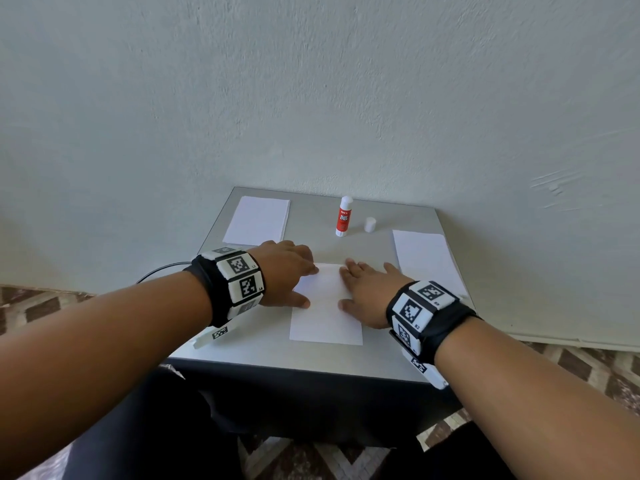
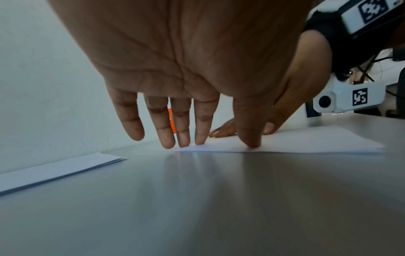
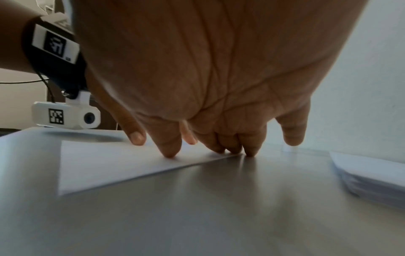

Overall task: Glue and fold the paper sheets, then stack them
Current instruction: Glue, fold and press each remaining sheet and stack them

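A white paper sheet (image 1: 325,317) lies flat at the middle of the grey table (image 1: 263,351). My left hand (image 1: 294,282) presses its left edge with straight fingers (image 2: 181,136) and thumb. My right hand (image 1: 360,289) presses its right edge, fingertips (image 3: 170,150) down on the sheet (image 3: 105,166). The sheet (image 2: 306,142) stays flat under both hands. A stack of folded sheets (image 1: 258,220) sits at the back left. A pile of plain sheets (image 1: 426,258) lies at the right. An open glue stick (image 1: 344,216) stands at the back, its white cap (image 1: 370,224) beside it.
The table stands against a pale wall (image 1: 311,98). The table's front edge (image 1: 294,368) drops off towards my dark-clothed lap. Patterned floor (image 1: 571,368) shows on both sides. A black cable (image 1: 162,270) runs from my left wristband.
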